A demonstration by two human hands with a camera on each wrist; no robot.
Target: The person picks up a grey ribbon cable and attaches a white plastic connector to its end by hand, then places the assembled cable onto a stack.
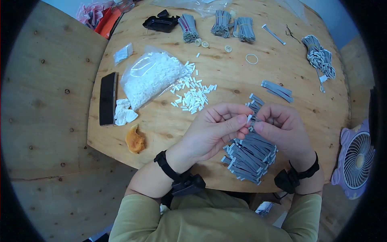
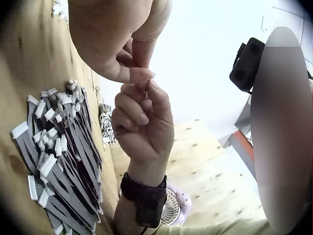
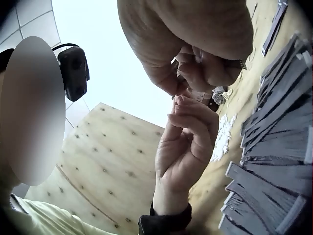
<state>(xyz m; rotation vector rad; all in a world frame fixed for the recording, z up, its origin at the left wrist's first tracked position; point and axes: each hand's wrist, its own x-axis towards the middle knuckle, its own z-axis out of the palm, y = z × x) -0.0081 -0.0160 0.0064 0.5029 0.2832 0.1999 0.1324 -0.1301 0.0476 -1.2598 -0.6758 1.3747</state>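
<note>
My left hand (image 1: 219,126) pinches a small white plastic connector piece (image 1: 249,117) between thumb and index finger. Fingertip to fingertip with it, my right hand (image 1: 282,125) has its fingers curled round a short grey ribbon cable, mostly hidden by them. One end of this ribbon cable (image 3: 240,64) pokes out past the curled fingers in the right wrist view. Both hands are raised over a pile of grey ribbon cables (image 1: 252,155) with white end connectors. Loose white connector pieces (image 1: 194,99) lie scattered left of the hands, beside a clear bag (image 1: 151,74) full of them.
Bundled cables (image 1: 245,30) and a black plastic wrap (image 1: 161,24) lie at the back. A larger cable bundle (image 1: 318,56) is at the far right. At left are a phone (image 1: 107,99), a crumpled tissue (image 1: 125,113) and bitten bread (image 1: 135,139). A fan (image 1: 356,159) stands beyond the right edge.
</note>
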